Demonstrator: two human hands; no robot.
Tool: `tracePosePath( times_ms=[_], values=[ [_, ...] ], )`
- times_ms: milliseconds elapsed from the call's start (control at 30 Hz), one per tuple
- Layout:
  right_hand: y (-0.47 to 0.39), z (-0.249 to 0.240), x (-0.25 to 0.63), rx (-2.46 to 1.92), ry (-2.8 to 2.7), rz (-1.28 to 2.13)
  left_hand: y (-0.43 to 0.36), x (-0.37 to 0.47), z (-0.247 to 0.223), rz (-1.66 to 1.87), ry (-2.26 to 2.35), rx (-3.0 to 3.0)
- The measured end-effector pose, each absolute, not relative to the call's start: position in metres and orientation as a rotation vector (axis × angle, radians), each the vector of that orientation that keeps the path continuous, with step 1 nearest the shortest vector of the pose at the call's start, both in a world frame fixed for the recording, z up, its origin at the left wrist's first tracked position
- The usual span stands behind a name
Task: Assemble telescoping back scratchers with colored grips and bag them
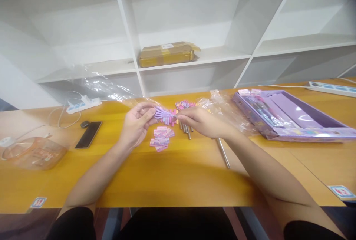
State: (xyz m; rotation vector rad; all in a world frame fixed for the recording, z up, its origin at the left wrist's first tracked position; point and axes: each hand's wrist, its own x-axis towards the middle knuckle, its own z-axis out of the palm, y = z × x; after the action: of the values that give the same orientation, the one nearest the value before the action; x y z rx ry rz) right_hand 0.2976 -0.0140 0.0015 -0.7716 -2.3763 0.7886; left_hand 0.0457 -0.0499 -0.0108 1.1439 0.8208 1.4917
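Observation:
Above the middle of the table, my left hand point(139, 124) is closed around a fanned bunch of thin lilac pieces point(163, 114). At the bunch's right end, where a small silvery tip shows, the fingers of my right hand point(194, 120) pinch. What exactly the pieces are, I cannot tell. Beneath and behind the hands lie more small pink, purple and yellow pieces point(185, 104), partly hidden. Several pink printed cards point(161, 141) are spread just below my left hand. Thin metal tubes point(189, 132) lie under my right hand, and a longer metal tube point(223, 153) rests nearer me.
An open purple box point(306, 133) stands at right beside crumpled clear plastic point(219, 108). At left are a phone point(88, 135), a power strip point(83, 105) and a translucent orange bag point(36, 153). A taped parcel point(168, 54) sits on the shelf behind.

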Motion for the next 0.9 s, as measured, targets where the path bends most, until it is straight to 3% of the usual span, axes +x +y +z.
tracePosePath(
  times_ms=[333, 467, 700, 900],
  values=[
    [-0.024, -0.013, 0.277, -0.842, -2.188, 0.869, -0.052, 0.070, -0.027, 1.405, 0.827, 1.078],
    [-0.024, -0.014, 0.273, -0.919, -2.127, 0.944, -0.046, 0.064, -0.025, 1.508, 0.822, 1.127],
    [-0.014, -0.007, 0.288, -1.017, -2.263, 0.788, -0.027, 0.022, 0.001, 1.798, 0.781, 1.143],
    [-0.019, -0.005, 0.280, -1.015, -2.251, 0.805, -0.035, 0.026, 0.002, 1.741, 0.757, 1.182]
  ],
)
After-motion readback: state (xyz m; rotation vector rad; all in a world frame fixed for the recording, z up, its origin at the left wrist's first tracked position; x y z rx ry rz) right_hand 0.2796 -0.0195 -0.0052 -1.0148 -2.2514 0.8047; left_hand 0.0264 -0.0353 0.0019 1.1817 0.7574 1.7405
